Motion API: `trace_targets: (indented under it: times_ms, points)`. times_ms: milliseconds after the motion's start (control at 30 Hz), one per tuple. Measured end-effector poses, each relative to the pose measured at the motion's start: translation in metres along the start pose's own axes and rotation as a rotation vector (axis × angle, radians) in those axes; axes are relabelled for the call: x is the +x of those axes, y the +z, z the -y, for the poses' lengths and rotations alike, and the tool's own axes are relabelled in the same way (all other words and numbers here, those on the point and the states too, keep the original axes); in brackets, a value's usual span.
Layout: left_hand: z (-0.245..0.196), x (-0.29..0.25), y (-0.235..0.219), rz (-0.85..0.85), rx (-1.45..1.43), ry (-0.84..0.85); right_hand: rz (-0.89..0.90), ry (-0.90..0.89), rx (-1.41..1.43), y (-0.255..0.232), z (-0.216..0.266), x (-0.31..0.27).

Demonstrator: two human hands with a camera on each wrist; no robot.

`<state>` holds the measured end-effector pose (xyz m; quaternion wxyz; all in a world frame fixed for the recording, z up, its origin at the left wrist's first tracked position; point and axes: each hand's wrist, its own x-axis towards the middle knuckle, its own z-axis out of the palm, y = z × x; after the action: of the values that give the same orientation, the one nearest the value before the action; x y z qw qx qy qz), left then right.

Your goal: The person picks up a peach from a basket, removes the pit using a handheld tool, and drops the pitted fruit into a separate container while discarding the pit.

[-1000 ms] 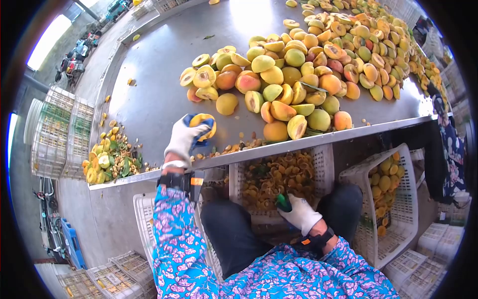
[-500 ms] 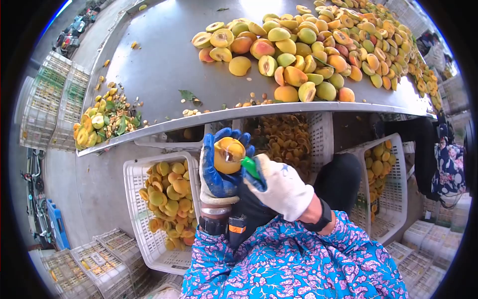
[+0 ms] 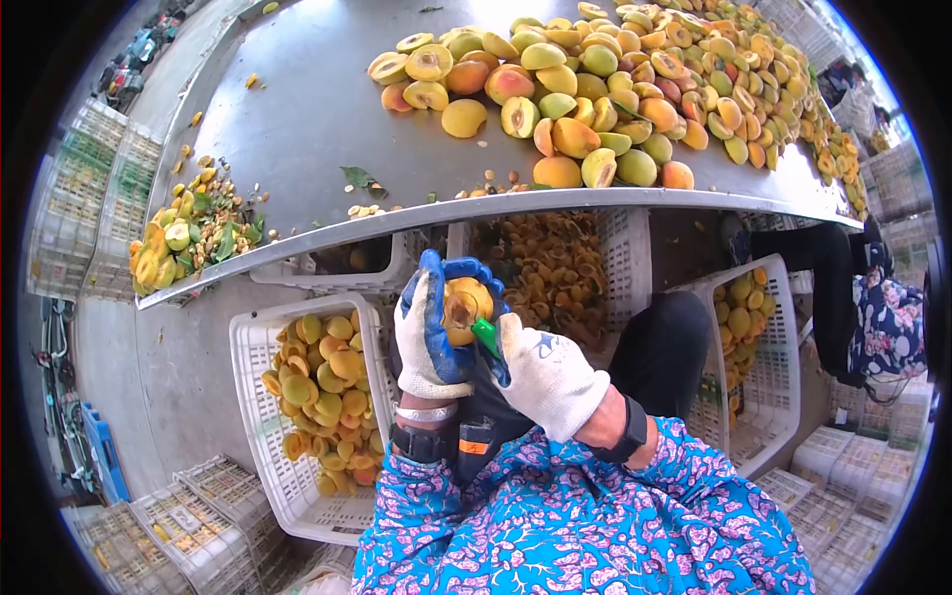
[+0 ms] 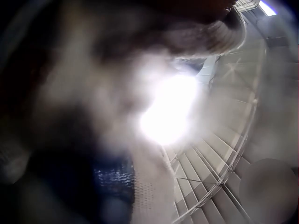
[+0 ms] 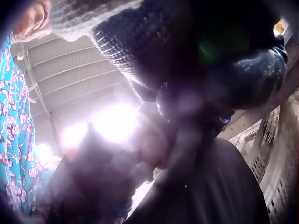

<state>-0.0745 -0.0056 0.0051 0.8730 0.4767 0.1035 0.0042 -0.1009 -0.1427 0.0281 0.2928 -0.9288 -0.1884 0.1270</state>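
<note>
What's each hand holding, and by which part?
The left hand cups a yellow fruit around its sides; the right hand grips a green tool, held part hidden.

Sleeve (image 3: pixel 416 506) blue, pink-patterned; tool handle (image 3: pixel 486 335) green; gloves (image 3: pixel 555 372) white, blue-coated; held fruit (image 3: pixel 464 309) yellow-orange, seemingly brownish centre.

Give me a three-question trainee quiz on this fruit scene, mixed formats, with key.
1. True or false: the left hand is empty.
2. What does the right hand hold? A) a leaf B) a green tool C) a crate
3. Fill in: the big fruit heap lies on a metal ____.

Key: 1. False, it holds a fruit. 2. B. 3. Table.
</note>
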Motion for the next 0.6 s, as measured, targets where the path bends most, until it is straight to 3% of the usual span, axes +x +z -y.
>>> trace_targets:
  times_ms: [100,167,267,367,467,500,600]
  points:
    - [0.005,0.007,0.000,0.063,0.224,0.060,0.057,0.022,0.051,-0.002,-0.010,-0.002]
    - [0.002,0.012,0.008,0.078,0.164,-0.109,0.093,0.057,0.131,-0.002,-0.020,-0.001]
    - [0.003,0.012,0.013,0.099,0.235,-0.224,0.057,-0.022,0.445,0.004,-0.036,-0.003]
    - [0.000,0.009,0.021,0.048,0.081,-0.236,0.097,-0.035,0.774,0.007,-0.041,0.001]
    - [0.005,0.005,0.023,-0.033,-0.006,-0.107,0.413,0.288,1.001,-0.020,-0.026,0.009]
    - [0.002,0.004,0.021,-0.015,0.030,-0.112,0.463,0.244,0.967,-0.021,-0.027,0.010]
    - [0.000,0.003,0.019,0.045,0.118,-0.185,0.153,-0.047,0.577,0.001,-0.035,-0.001]
